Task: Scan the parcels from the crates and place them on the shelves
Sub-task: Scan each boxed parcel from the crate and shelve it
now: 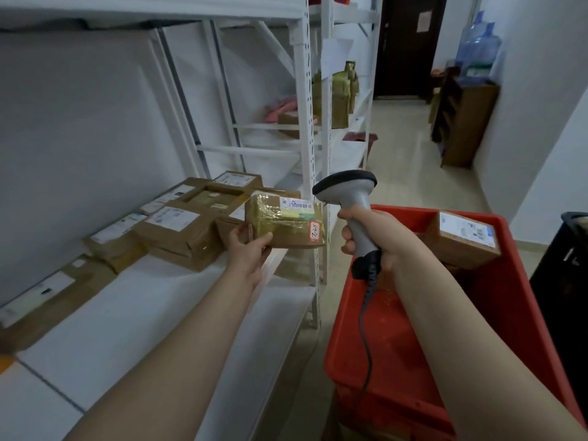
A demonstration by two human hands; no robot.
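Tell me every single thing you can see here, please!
tape-wrapped brown cardboard parcel: one, brown with yellowish tape, held over the shelf edge
grey handheld barcode scanner: one, grey and black, pointing toward that parcel
red plastic crate: one, red, lower right
brown cardboard box: one, brown with a white label, inside the crate
brown cardboard parcels: several, brown, on the shelf
white metal shelf: one unit, white, left
big blue water bottle: one, blue, far right above a brown wooden rack
left hand: holds the wrapped parcel
right hand: grips the scanner
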